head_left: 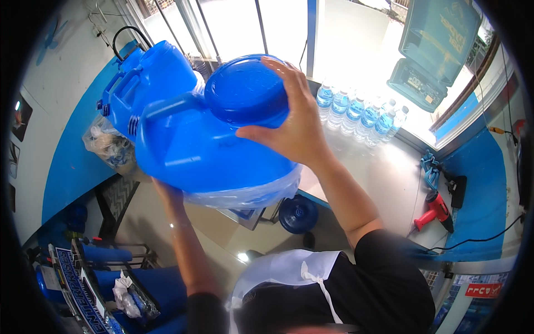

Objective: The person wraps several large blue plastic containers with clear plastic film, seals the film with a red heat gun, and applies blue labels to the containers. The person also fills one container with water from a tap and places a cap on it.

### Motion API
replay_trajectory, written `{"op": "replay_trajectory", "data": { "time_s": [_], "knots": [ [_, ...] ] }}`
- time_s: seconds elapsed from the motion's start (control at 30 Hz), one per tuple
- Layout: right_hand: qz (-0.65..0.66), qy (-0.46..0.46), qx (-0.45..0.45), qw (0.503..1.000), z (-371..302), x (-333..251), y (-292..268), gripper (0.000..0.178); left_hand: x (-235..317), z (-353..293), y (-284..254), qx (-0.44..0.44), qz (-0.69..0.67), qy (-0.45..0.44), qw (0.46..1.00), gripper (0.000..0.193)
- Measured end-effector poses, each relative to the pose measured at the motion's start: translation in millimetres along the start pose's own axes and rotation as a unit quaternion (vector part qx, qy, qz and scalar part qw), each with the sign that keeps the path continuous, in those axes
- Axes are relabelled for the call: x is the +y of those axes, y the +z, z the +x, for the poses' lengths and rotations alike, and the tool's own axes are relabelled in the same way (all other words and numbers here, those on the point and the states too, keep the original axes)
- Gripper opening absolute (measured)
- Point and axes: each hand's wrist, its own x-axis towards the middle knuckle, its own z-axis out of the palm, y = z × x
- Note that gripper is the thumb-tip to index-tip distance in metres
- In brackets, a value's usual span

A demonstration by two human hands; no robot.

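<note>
A large blue water jug [194,145] with a moulded handle and a wide round lid [245,92] fills the middle of the view. Clear plastic wrap [245,192] clings around its lower side. My right hand [295,114] spans the lid's right edge, fingers over the top and thumb at the near side, closed on it. Below the jug's near left side, my left hand [166,192] holds against it; its fingers are hidden behind the jug.
More blue jugs [161,69] stand behind to the left, beside a bag of plastic [108,142]. Several water bottles [361,114] line the window counter. A red heat gun [434,211] and cords lie at the right. A round blue bottle [298,214] stands below the counter.
</note>
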Motion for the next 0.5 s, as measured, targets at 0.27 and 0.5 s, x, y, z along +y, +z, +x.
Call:
{"op": "replay_trajectory", "data": {
  "time_s": [0.27, 0.5],
  "knots": [
    [0.056, 0.022, 0.027, 0.998, -51.3, 29.0, -93.4, 0.093, 21.3, -36.0, 74.4, -0.026, 0.091, 0.091, 0.991, 0.055],
    [0.074, 0.004, 0.075, 0.994, -101.6, 45.2, -162.3, 0.099, 23.5, -58.0, 129.1, -0.111, 0.106, 0.092, 0.984, 0.056]
  ]
}}
